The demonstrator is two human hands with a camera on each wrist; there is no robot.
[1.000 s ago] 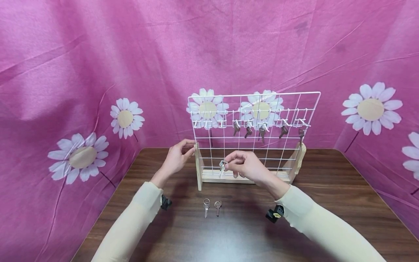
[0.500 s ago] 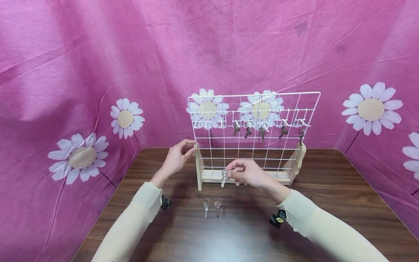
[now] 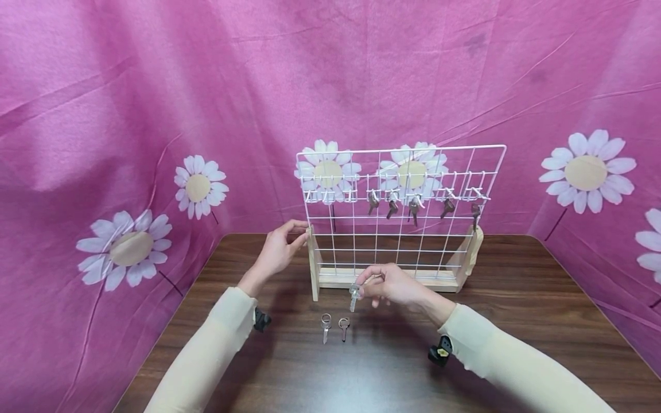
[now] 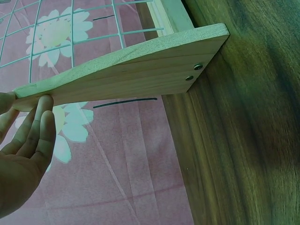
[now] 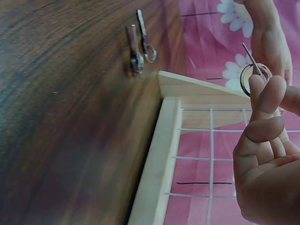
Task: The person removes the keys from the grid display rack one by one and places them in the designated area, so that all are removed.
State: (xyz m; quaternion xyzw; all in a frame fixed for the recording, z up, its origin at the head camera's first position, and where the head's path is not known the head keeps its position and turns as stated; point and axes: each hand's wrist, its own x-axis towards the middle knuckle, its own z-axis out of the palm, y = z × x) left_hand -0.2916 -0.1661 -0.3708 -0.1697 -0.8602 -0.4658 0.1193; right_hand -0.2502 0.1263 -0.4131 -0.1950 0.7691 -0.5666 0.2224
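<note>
A white wire grid rack [image 3: 397,234] stands on a wooden base, and its left side panel [image 4: 126,75] is pinched at the upper end by my left hand [image 3: 279,248]. My right hand [image 3: 395,285], low in front of the rack, pinches a silver key with a ring [image 3: 353,298] that points downward. The right wrist view shows the key [image 5: 251,58] and its ring at the fingertips of the right hand [image 5: 269,154]. Two more ringed keys, one at left [image 3: 326,329] and one beside it [image 3: 344,330], lie on the table in front.
Several keys hang from hooks on the rack, including one near the middle [image 3: 414,209] and one at the far right [image 3: 475,217]. The brown wooden table [image 3: 392,373] runs back to a pink cloth [image 3: 258,86] printed with daisies.
My right hand has come down and slightly toward the front, carrying the key from before the grid to just above the two lying keys. The left hand stays where it was.
</note>
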